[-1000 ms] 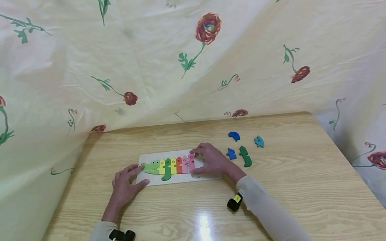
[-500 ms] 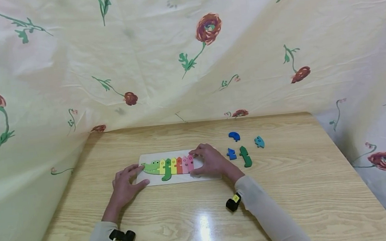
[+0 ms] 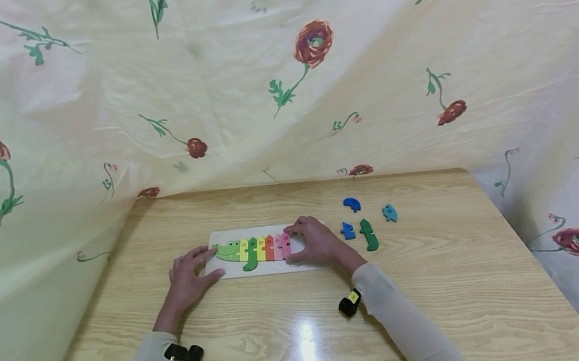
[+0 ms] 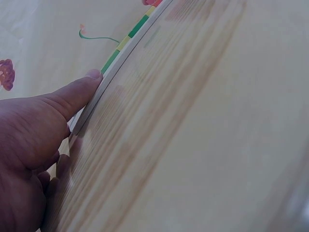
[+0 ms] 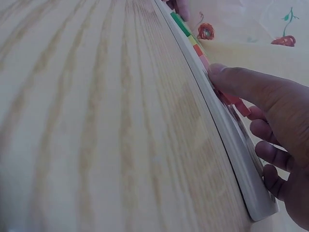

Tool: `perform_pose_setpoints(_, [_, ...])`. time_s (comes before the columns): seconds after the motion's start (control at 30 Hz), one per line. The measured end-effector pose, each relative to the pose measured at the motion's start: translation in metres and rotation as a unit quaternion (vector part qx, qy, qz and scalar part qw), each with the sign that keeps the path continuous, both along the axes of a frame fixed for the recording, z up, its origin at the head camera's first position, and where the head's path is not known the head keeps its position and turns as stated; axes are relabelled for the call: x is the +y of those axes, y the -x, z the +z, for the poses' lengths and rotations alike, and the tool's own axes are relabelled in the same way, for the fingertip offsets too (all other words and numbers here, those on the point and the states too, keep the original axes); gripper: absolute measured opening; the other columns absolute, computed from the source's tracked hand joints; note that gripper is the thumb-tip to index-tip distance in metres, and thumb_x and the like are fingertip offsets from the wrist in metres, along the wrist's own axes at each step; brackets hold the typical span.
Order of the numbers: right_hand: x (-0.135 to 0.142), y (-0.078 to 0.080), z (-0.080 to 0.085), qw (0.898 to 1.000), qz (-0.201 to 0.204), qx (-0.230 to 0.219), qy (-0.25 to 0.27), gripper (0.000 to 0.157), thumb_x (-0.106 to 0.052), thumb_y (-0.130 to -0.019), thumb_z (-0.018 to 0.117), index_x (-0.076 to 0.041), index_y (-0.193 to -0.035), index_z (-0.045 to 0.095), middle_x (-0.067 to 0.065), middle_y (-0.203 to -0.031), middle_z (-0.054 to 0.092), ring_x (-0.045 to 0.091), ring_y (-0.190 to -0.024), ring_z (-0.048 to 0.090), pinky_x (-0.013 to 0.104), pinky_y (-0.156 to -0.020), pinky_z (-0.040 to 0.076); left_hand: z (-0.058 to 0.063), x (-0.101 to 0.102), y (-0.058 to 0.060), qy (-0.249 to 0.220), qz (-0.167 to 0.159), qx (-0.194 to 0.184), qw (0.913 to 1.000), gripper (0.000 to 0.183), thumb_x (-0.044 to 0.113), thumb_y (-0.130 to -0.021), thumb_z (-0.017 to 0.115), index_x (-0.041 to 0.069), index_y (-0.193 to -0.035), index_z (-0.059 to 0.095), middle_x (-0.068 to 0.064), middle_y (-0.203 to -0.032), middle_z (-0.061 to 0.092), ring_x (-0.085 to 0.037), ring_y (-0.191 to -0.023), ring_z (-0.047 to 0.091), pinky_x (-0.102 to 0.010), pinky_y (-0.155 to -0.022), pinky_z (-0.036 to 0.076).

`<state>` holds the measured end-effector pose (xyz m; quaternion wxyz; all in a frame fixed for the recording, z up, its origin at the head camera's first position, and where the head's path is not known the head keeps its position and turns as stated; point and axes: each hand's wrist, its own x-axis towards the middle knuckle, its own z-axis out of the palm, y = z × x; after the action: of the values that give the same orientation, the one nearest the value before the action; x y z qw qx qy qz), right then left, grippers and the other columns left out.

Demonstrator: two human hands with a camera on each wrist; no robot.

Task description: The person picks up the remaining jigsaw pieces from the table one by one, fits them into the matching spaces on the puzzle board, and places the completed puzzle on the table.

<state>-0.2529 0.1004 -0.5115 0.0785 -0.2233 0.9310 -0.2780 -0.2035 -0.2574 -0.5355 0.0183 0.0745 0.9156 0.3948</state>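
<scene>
Puzzle piece in pink (image 3: 286,245) lies with its long axis crosswise on the white board (image 3: 272,267), at the right end of the coloured row (image 3: 260,249), pinched by the nearer right hand (image 3: 317,240), while the left hand (image 3: 188,277) rests relaxed at the board's left end.

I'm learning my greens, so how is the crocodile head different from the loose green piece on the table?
The crocodile head is a bright, light green, while the loose green piece is darker. The crocodile head lies on the white board, but the loose green piece lies on the table, off the board. The crocodile head has eyes; the loose green piece shows none. Both are green.
</scene>
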Motion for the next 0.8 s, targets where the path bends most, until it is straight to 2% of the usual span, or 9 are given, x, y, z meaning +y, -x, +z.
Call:
perform_pose_setpoints(0.37, [-0.0002, 0.0, 0.0001, 1.0, 0.003, -0.008, -0.001, 0.075, -0.049, -0.077, 0.088, -0.018, -0.14, 0.064, -0.002, -0.116, 0.057, 0.018, -0.109, 0.049, 0.039, -0.099, 0.046, 0.0015, 0.0003, -0.0008, 0.003, 0.002, -0.009, 1.0, 0.063, 0.035, -0.089, 0.081, 0.015, -0.145, 0.059, -0.016, -0.157, 0.043, -0.044, -0.141, 0.026, -0.058, -0.102, 0.018])
perform_pose_setpoints(0.8, [0.0002, 0.002, -0.0003, 0.999, 0.013, -0.011, -0.028, 0.078, -0.052, -0.078, 0.087, -0.018, -0.143, 0.062, 0.0, -0.121, 0.058, 0.02, -0.116, 0.049, 0.04, -0.102, 0.044, 0.0002, -0.0001, -0.0005, -0.001, 0.003, -0.012, 0.9999, 0.064, 0.037, -0.089, 0.08, 0.016, -0.145, 0.059, -0.015, -0.157, 0.043, -0.043, -0.14, 0.026, -0.057, -0.102, 0.018])
